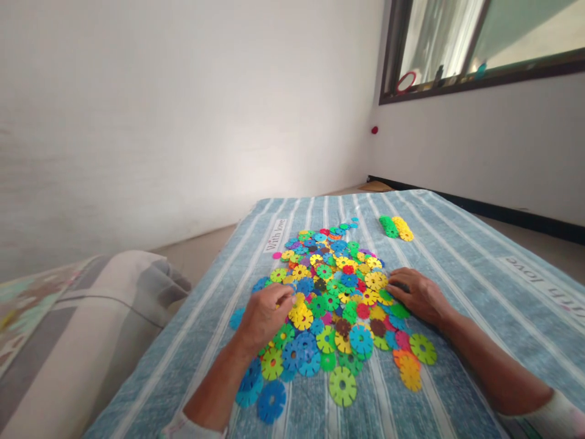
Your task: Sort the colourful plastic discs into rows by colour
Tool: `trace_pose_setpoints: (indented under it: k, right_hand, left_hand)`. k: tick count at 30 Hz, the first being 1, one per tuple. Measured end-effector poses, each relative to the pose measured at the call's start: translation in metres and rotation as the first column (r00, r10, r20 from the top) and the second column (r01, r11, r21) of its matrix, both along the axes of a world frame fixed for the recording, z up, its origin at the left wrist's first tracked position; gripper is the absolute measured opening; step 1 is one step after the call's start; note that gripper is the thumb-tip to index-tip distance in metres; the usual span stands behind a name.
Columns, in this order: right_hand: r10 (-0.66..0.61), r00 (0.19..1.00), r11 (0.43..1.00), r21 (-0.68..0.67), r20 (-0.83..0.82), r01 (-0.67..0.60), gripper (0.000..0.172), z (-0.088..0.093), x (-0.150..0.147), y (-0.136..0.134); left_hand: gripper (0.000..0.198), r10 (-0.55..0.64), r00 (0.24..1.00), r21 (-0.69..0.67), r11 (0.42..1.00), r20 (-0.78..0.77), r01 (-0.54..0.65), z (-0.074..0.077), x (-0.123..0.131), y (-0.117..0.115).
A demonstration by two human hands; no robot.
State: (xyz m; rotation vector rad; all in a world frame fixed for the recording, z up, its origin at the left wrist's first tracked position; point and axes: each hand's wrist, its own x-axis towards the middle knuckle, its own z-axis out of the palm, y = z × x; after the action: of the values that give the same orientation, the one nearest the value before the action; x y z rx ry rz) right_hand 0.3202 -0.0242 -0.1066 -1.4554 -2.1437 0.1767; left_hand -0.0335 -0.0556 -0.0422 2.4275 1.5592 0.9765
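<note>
A loose heap of colourful plastic snowflake discs (pixel 336 286) lies on a blue striped sheet (pixel 457 256). My left hand (pixel 265 314) rests on the heap's left edge, fingers curled and pinching at a yellow disc (pixel 299 312). My right hand (pixel 418 294) lies on the heap's right side, fingers bent down onto the discs; what it grips, if anything, is hidden. Farther back on the sheet lie a green stack (pixel 388 227) and a yellow stack (pixel 403 228) of discs, side by side.
A grey and white pillow or rolled bedding (pixel 91 329) sits left of the sheet. White walls stand behind and to the right. A window sill (pixel 457 82) at upper right holds a small red-rimmed mirror and bottles.
</note>
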Motion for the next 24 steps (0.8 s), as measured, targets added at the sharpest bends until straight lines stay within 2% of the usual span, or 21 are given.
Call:
trace_pose_setpoints:
  k: [5,10,15,24]
  right_hand:
    - [0.012,1.0,1.0,0.012,-0.013,-0.012,0.023,0.002,-0.001,-0.002]
    - [0.008,1.0,1.0,0.025,-0.027,-0.007,0.022,0.001,0.0,-0.002]
    - [0.017,0.999,0.999,0.031,-0.031,-0.016,0.021,-0.001,0.001,-0.001]
    - [0.014,1.0,0.999,0.04,-0.004,-0.014,0.022,-0.001,0.001,-0.001]
  left_hand:
    - [0.013,0.053,0.999,-0.01,0.999,-0.01,-0.053,-0.006,-0.003,0.002]
    - [0.027,0.017,0.996,0.043,0.999,-0.089,-0.013,-0.014,0.0,0.005]
    - [0.038,-0.008,0.981,-0.051,0.999,-0.193,-0.001,-0.022,0.002,0.005]
    - [0.028,-0.013,0.983,-0.071,0.997,-0.182,0.0,-0.019,0.001,0.005]
